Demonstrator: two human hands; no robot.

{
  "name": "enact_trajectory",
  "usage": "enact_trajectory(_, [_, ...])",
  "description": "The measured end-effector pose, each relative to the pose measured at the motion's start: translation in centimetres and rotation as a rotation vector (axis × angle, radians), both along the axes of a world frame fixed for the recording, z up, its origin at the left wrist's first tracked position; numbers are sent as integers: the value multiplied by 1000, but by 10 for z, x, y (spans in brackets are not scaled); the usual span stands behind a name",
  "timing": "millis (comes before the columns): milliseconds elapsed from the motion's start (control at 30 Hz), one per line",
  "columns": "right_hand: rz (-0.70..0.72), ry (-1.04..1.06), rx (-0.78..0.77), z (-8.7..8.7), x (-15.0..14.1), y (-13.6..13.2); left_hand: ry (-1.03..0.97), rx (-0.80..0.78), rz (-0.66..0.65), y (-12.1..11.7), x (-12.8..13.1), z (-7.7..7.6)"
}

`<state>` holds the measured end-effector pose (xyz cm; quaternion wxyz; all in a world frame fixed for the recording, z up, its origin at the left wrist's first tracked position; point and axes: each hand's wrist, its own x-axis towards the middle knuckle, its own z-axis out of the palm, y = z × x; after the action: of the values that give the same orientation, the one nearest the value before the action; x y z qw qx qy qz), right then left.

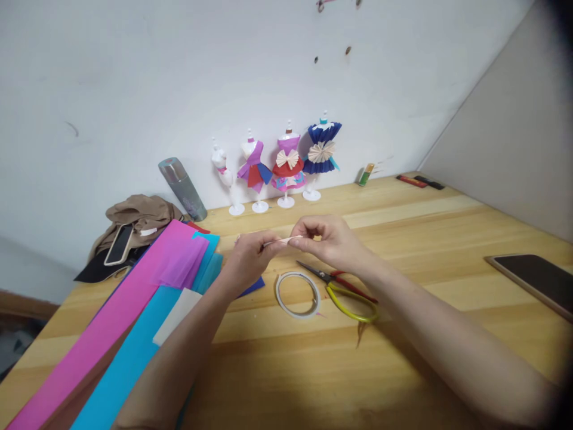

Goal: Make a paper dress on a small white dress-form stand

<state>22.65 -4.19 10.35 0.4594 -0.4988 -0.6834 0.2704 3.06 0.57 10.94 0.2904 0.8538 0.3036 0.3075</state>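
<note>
Between my two hands is a narrow cream-coloured paper strip (292, 238), seen nearly edge-on above the table. My left hand (250, 255) pinches one end between thumb and fingers. The other end sits in the closed thumb and fingertips of my right hand (326, 239). Just below the hands lies a roll of white tape (278, 292) on its side. Scissors (344, 291) with one red and one yellow handle rest beside it, blades partly under my right hand. Part of the strip is hidden by my fingers.
Small white dress forms (312, 195) in paper dresses stand along the wall. Left are pink paper (111, 310), blue paper (125, 352), a spray can (182, 188) and a brown cap (138, 212) with a phone (119, 243) on it. A dark device (537, 278) lies right.
</note>
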Motion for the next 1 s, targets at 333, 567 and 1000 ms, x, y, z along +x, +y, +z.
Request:
enact_trajectory(333, [-139,72,38,-6,-7,3,10,-94,183,-1,-1,2])
enact_trajectory(567, [-164,138,27,-8,-9,4,-13,34,251,-5,2,-1])
enact_trajectory(1000, [-141,-86,71,-5,-9,-3,-10,249,84,9,-8,-9])
